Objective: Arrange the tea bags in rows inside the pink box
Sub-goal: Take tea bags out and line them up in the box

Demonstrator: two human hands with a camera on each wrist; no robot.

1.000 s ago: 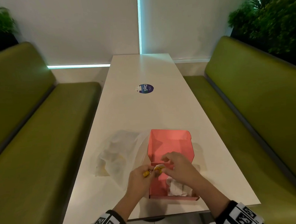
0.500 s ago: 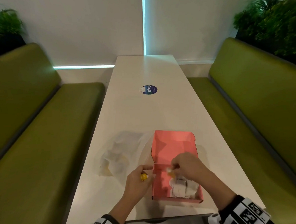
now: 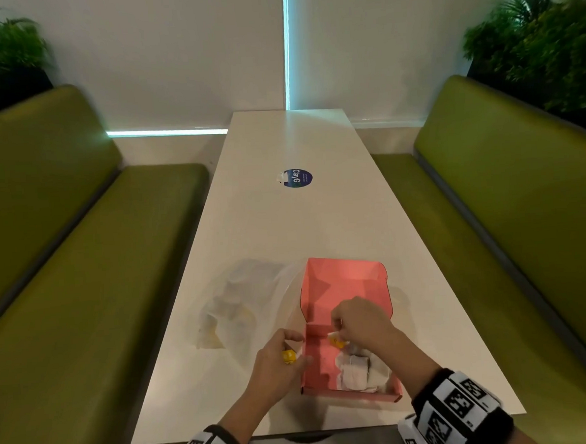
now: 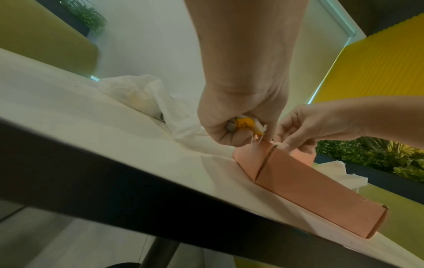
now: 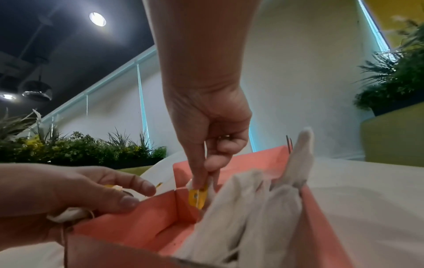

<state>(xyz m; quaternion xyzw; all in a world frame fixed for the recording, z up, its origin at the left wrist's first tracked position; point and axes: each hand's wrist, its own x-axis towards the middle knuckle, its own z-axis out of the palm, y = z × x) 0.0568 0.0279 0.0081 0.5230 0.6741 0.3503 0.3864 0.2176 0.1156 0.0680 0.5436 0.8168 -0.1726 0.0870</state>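
Right grip [image 3: 357, 322] pinches a yellow tag [image 3: 336, 341] low inside the box [image 3: 343, 280], having dropped there from above the box's left wall a second ago, so one more tea bag is going in. Left grip [image 3: 279, 363], just outside that wall, holds another bag's tag [image 3: 289, 356]. Bags [image 3: 357, 372] already fill the box's near end.

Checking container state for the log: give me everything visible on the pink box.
The pink box is thin cardboard, open, its lid flap standing up at the far end. It sits on the white table near the front edge. White tea bags fill its near right part; the left part is bare. The right hand reaches inside; the left hand is at its left wall.
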